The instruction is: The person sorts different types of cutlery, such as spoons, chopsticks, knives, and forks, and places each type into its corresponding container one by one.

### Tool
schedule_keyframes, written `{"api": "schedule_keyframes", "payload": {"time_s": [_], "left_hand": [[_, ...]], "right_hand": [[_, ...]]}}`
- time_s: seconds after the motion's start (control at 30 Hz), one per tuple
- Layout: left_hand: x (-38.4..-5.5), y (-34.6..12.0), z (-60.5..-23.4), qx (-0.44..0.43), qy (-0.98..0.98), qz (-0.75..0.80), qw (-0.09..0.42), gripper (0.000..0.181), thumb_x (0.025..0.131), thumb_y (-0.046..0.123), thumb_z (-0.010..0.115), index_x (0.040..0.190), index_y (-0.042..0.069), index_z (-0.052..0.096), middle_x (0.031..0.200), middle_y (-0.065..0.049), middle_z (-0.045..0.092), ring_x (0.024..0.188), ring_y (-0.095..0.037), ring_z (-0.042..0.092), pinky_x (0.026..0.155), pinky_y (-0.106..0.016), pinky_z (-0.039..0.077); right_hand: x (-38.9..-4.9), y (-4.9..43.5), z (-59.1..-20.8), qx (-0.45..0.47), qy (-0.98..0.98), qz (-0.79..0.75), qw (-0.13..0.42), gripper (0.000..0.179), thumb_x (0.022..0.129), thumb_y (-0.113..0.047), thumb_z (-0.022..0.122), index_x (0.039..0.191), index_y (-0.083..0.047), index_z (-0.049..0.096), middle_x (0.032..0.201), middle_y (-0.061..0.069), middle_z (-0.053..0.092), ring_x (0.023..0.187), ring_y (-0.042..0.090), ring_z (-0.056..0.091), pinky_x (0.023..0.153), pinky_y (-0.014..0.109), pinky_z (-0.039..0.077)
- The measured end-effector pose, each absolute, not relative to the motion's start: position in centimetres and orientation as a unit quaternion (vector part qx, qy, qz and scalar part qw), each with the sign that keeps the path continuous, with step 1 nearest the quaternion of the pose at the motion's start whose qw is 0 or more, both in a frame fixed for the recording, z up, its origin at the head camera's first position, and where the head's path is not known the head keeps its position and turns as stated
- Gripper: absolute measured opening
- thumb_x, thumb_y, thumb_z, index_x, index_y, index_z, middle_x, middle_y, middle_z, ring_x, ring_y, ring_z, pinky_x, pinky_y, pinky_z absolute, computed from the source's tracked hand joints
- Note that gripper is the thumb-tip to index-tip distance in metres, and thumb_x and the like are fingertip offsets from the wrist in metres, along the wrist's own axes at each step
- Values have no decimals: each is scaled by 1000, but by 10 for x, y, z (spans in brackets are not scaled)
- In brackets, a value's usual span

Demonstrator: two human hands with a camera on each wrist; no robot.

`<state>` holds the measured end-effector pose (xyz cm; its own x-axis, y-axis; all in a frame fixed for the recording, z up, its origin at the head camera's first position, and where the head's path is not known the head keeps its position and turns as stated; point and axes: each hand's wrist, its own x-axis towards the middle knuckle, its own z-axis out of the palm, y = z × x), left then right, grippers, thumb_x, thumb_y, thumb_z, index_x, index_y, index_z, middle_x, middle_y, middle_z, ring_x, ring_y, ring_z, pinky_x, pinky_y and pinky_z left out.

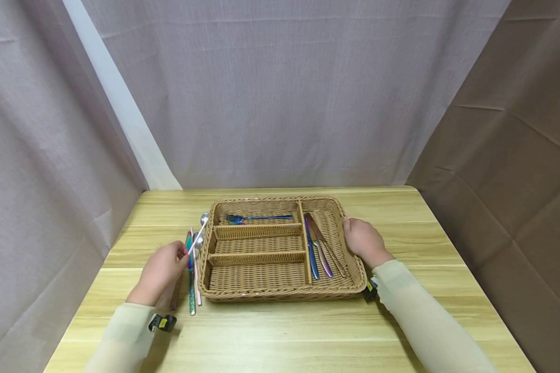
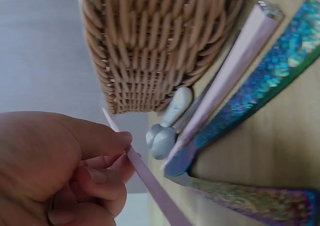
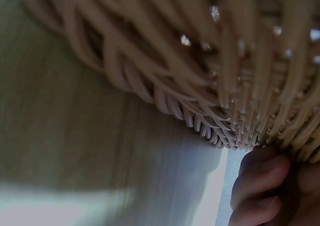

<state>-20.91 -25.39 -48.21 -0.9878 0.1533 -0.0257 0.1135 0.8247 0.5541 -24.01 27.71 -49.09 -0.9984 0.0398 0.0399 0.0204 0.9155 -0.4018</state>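
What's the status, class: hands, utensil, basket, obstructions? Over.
Left hand pinches pink utensil. Right hand grips basket rim. Loose cutlery beside basket's left edge; nothing blocks middle compartment.

Your left hand (image 1: 161,267) pinches a slim, pale pink utensil (image 2: 153,183) between thumb and fingers. From overhead it slants up toward one o'clock, near the basket's nine o'clock side; you cannot make out what kind it is. Your right hand (image 1: 365,239) grips the rim of the tan wicker basket (image 1: 280,296) at three o'clock. The basket stands upright, with three long compartments on its nine o'clock side and one tall compartment at three o'clock. A blue fork (image 1: 268,217) lies lengthwise in the compartment toward eleven o'clock. In the tall one, you see blue (image 1: 313,261), purple-handled (image 1: 324,260) and copper (image 1: 331,253) knives, handles toward five or six o'clock.
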Motion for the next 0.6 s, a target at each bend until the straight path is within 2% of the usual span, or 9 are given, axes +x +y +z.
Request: {"api": "schedule_keyframes", "payload": {"time_s": [0.2, 0.3, 0.47, 0.6], "left_hand": [[-215, -251, -473, 101, 958, 266, -15, 9, 105, 13, 71, 98, 9, 69, 100, -12, 78, 74, -22, 62, 65, -42, 52], [-217, -247, -468, 124, 957, 261, -33, 9, 104, 13, 74, 98, 11, 68, 98, -11, 77, 72, -21, 62, 63, -42, 51], [-217, -236, -459, 146, 954, 260, -34, 10, 103, 13, 77, 100, 13, 68, 93, -8, 76, 62, -15, 59, 56, -37, 48], [-220, -227, -452, 163, 956, 241, -48, 9, 102, 11, 78, 100, 14, 70, 91, -5, 74, 66, -15, 60, 57, -39, 50]], "right_hand": [[-240, 277, -489, -19, -978, 208, 19, 68, 121, -37, 21, 128, 8, 72, 129, 33, 71, 117, 56, 68, 98, 69, 54], [-239, 277, -488, -22, -977, 209, 18, 68, 121, -37, 21, 128, 7, 72, 130, 33, 71, 117, 56, 68, 98, 69, 54], [-239, 277, -489, -19, -977, 209, 17, 69, 120, -39, 21, 122, 5, 74, 127, 32, 72, 114, 56, 69, 96, 69, 55], [-238, 277, -490, -19, -977, 210, 20, 69, 120, -39, 21, 120, 4, 74, 126, 32, 72, 113, 55, 70, 95, 69, 55]]}}
